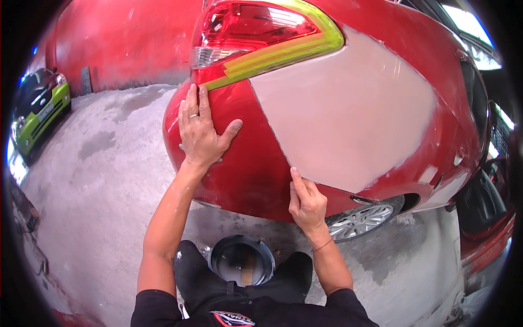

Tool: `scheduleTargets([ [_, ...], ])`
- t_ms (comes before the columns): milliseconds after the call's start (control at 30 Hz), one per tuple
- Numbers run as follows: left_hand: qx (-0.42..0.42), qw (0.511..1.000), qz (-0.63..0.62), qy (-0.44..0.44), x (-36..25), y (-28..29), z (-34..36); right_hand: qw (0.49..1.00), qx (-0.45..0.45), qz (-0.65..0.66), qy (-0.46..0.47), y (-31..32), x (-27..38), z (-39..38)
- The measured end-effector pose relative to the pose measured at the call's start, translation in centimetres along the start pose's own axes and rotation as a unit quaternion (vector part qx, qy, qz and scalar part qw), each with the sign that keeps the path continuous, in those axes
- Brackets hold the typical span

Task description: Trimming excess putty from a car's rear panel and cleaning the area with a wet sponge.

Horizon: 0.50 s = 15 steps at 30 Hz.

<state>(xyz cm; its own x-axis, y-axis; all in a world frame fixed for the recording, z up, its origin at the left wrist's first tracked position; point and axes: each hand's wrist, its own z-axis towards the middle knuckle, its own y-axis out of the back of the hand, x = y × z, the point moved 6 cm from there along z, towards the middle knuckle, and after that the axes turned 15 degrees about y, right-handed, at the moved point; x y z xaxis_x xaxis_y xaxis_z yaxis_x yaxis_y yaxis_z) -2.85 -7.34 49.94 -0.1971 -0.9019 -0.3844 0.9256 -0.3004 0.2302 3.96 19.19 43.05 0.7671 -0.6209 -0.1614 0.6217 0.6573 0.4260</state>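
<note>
Resting our left hand (204,136), thumb spread, on the red bumper (245,177) left of the pale patch (354,114), we set our right hand (309,206) to the seam (273,130), forefinger straight, the rest curled; the red bumper looks stiff, slick, better braced flat-palmed than pinched.

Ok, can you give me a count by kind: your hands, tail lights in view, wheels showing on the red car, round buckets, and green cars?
Hands: 2 (left hand, right hand)
Tail light: 1
Wheel showing on the red car: 1
Round bucket: 1
Green car: 1
Total: 6
</note>
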Motion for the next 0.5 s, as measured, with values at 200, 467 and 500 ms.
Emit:
scheduleTargets([
  [200, -0.004, 1.000, -0.003, 0.009, 0.1, 0.0, -0.1, 1.000, -0.020, -0.015, -0.009, -0.7, 0.3, 1.4],
  [467, -0.015, 0.999, -0.034, 0.005, 0.0, 0.1, -0.1, 0.999, 0.018, -0.043, 0.007, -1.3, 0.6, 1.6],
  [500, -0.017, 0.999, -0.036, 0.002, 0.0, 0.0, -0.1, 0.999, 0.022, -0.044, 0.011, -1.2, 0.6, 1.7],
])
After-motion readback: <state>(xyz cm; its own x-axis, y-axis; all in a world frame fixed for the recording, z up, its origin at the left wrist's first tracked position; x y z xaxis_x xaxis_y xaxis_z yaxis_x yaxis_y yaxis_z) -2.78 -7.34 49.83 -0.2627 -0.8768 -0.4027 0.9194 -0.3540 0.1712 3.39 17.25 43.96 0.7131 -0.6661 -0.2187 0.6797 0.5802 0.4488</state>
